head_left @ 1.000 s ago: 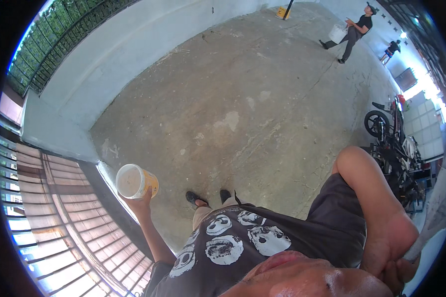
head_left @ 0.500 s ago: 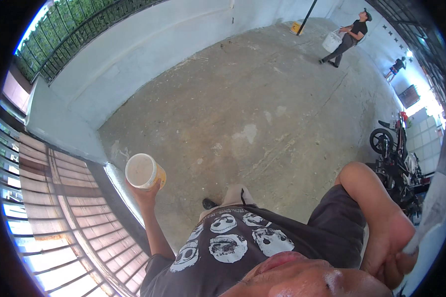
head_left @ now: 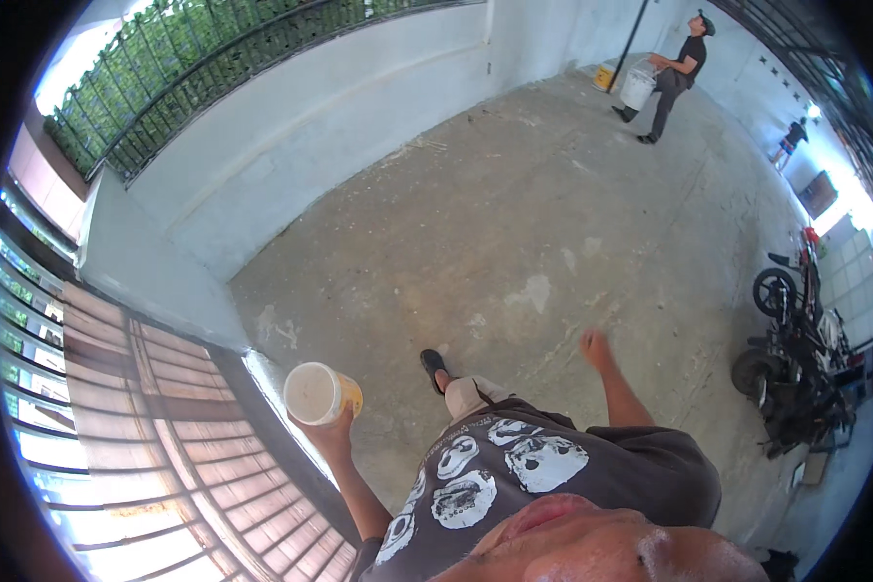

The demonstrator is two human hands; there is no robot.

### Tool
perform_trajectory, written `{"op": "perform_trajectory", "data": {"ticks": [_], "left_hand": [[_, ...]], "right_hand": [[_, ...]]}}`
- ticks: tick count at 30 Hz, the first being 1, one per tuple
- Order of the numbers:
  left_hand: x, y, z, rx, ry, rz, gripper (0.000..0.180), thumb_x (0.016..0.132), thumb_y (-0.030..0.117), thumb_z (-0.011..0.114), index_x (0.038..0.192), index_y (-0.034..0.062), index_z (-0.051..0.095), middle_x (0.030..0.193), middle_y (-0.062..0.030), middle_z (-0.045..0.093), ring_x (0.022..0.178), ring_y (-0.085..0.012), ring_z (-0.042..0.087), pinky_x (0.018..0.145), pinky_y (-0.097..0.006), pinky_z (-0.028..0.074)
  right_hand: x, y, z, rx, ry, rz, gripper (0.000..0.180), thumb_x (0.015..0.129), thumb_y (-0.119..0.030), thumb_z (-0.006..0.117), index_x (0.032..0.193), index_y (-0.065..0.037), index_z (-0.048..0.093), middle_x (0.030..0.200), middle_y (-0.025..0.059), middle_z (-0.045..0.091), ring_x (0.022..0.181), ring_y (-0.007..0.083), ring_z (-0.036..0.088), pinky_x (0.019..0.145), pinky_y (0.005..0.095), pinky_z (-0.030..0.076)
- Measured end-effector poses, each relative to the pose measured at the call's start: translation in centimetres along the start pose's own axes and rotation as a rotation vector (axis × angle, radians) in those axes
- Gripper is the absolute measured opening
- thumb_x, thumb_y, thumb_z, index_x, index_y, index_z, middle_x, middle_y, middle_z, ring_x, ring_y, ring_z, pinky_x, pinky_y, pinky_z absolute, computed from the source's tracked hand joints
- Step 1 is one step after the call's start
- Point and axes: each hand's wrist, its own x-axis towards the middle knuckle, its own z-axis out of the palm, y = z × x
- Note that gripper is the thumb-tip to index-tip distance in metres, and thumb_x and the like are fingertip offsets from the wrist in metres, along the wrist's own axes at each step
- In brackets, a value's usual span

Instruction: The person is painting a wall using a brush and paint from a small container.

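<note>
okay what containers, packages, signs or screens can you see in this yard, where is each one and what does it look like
Small tub: round, yellow side, pale lid or top, held up in the left hand beside the slatted gate.
White bucket: large, cylindrical, carried by a person at the far end of the yard.
Yellow container: small, on the ground by the far wall, near a dark pole.
Signs or screens: none clearly visible.

One yellow tub (head_left: 322, 393) with a white lid, lower left; one white bucket (head_left: 638, 85) and one other person (head_left: 677, 73), upper right. Two hands: left hand (head_left: 328, 427), right hand (head_left: 595, 347). Motorbikes (head_left: 795, 359) at right edge, count unclear.
</note>
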Motion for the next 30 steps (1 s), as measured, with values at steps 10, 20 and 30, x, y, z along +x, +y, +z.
{"op": "perform_trajectory", "data": {"ticks": [10, 20, 30], "left_hand": [[6.6, -5.4, -2.5, -0.034, 0.152, -0.085, 0.108, 0.065, 0.021, 0.095, 0.150, 0.0000, 0.031, 0.142, -0.0180, 0.046, 0.134, -0.0304, 0.048, 0.115, -0.046, 0.037], [20.0, -7.4, -0.1, 0.061, 0.237, -0.019, 0.105, 0.069, 0.009, 0.092, 0.151, -0.0002, 0.028, 0.143, -0.0175, 0.044, 0.133, -0.0304, 0.048, 0.116, -0.046, 0.035], [29.0, -11.9, 0.0, -0.015, 0.144, -0.092, 0.109, 0.062, 0.016, 0.096, 0.150, 0.0011, 0.032, 0.142, -0.0174, 0.047, 0.133, -0.0309, 0.048, 0.116, -0.046, 0.036]], "right_hand": [[-0.9, -13.6, 4.8, -0.351, -0.999, -0.010, 0.036, 0.087, -0.030, 0.062, 0.111, -0.006, 0.077, 0.115, 0.0180, 0.074, 0.105, 0.0371, 0.072, 0.083, 0.0498, 0.056], [29.3, -34.6, 18.1, -0.257, -0.738, -0.366, 0.028, 0.099, -0.020, 0.053, 0.108, 0.003, 0.065, 0.111, 0.0268, 0.069, 0.103, 0.0464, 0.066, 0.087, 0.0555, 0.052], [31.5, -45.7, 19.1, -0.285, -0.715, -0.314, 0.032, 0.104, -0.023, 0.052, 0.117, 0.005, 0.063, 0.114, 0.0271, 0.069, 0.105, 0.0446, 0.067, 0.090, 0.0554, 0.052]]}}
